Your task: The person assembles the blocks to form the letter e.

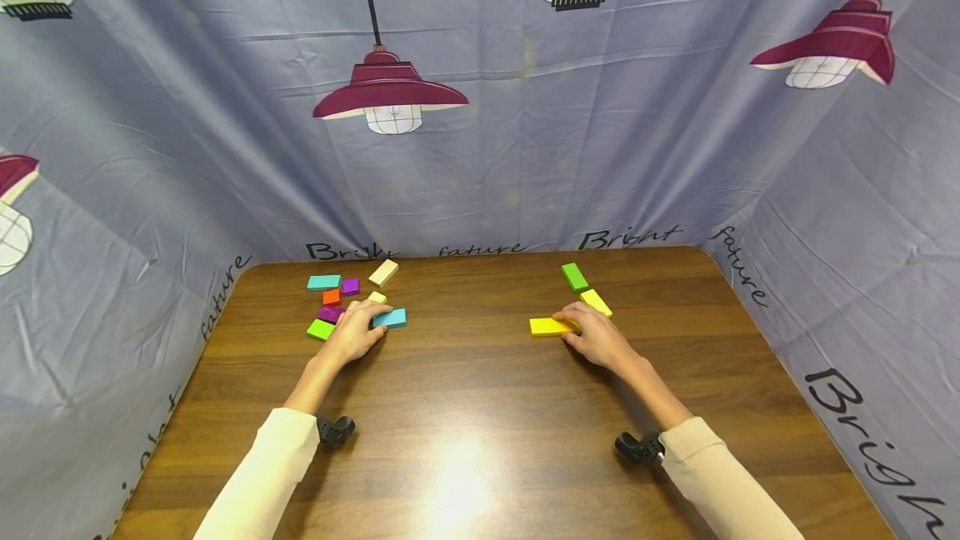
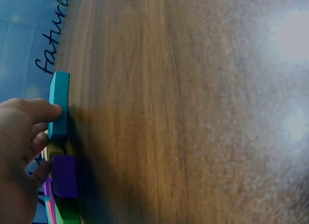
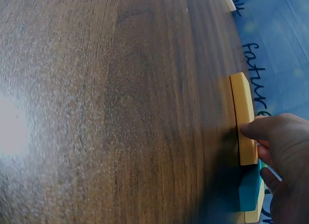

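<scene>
My left hand (image 1: 357, 328) is at the left cluster, pinching a blue rectangular block (image 1: 392, 318) with the thumb on its near face. In the left wrist view the thumb lies on this blue block (image 2: 59, 105), and a purple block (image 2: 64, 176) sits beside the lower fingers. On the right side, my right hand (image 1: 595, 335) pinches an orange-yellow block (image 1: 546, 327) near its right end. The right wrist view shows its thumb against that orange-yellow block (image 3: 243, 119). A teal block (image 3: 249, 189) lies beside the fingers there; the hand hides it in the head view.
Around the left hand lie a teal block (image 1: 324, 282), an orange-red block (image 1: 332, 297), a lime block (image 1: 320, 329) and a cream block (image 1: 383, 273). Behind the right hand are a green block (image 1: 575, 277) and a light yellow block (image 1: 596, 302). Curtains border the wooden table (image 1: 465, 382).
</scene>
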Demonstrator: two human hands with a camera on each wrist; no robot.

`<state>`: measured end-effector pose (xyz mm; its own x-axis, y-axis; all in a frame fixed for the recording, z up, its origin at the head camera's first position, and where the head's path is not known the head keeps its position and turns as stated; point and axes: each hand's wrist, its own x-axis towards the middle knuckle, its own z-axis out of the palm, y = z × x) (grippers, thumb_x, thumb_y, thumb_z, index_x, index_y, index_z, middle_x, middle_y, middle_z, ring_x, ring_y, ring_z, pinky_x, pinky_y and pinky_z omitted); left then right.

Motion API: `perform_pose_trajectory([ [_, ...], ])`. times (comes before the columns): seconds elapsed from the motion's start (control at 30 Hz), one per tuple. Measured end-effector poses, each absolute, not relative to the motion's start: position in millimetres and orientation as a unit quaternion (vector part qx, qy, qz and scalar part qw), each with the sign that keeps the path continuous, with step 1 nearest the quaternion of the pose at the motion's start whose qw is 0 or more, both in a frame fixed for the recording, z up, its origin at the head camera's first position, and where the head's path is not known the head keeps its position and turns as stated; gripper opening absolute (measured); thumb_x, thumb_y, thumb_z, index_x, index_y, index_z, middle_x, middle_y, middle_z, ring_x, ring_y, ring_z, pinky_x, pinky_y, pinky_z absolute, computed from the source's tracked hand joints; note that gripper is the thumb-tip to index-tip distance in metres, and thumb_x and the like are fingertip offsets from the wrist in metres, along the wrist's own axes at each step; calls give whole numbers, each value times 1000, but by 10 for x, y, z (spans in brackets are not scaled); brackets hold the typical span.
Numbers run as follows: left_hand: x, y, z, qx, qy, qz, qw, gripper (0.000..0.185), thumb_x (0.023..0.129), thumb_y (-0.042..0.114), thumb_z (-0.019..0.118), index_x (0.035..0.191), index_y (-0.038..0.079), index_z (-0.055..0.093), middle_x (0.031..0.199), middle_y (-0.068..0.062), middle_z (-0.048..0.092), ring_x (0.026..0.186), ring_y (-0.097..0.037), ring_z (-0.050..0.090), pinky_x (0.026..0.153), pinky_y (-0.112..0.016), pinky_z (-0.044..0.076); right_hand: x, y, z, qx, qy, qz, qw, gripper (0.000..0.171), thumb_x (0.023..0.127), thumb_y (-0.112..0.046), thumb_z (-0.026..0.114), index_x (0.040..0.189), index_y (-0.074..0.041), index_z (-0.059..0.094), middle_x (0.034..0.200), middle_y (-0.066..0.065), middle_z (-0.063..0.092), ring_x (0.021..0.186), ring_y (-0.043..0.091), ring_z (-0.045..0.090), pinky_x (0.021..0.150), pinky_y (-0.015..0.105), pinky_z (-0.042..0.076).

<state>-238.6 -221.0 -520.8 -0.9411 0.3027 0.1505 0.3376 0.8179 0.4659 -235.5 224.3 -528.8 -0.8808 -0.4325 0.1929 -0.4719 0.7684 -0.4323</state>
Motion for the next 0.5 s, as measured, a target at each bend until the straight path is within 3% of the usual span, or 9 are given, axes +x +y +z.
perform_pose_trajectory([
  [0.17, -2366, -2173, -5183, -182, -950, -252, 42, 33, 81, 9, 66, 114, 5, 64, 116, -12, 59, 103, -31, 48, 82, -47, 38, -2359, 2236, -5282, 241, -938, 245, 38, 32, 80, -7, 70, 112, -6, 64, 110, 7, 58, 103, 24, 54, 89, 43, 43],
  [0.37, -2335, -2053, -5143, -203, -935, -288, 43, 33, 81, 6, 65, 113, 1, 63, 113, -15, 59, 108, -32, 49, 93, -46, 36, -2364, 2238, -5270, 247, -936, 248, 37, 31, 80, -6, 69, 111, -4, 64, 109, 8, 58, 102, 25, 54, 89, 43, 43],
  [0.5, -2307, -1931, -5131, -210, -926, -312, 35, 33, 82, 6, 65, 114, 1, 62, 114, -15, 58, 110, -32, 50, 93, -45, 38, -2361, 2238, -5267, 245, -936, 252, 33, 31, 81, -6, 69, 111, -3, 64, 109, 8, 58, 102, 24, 54, 89, 42, 43],
])
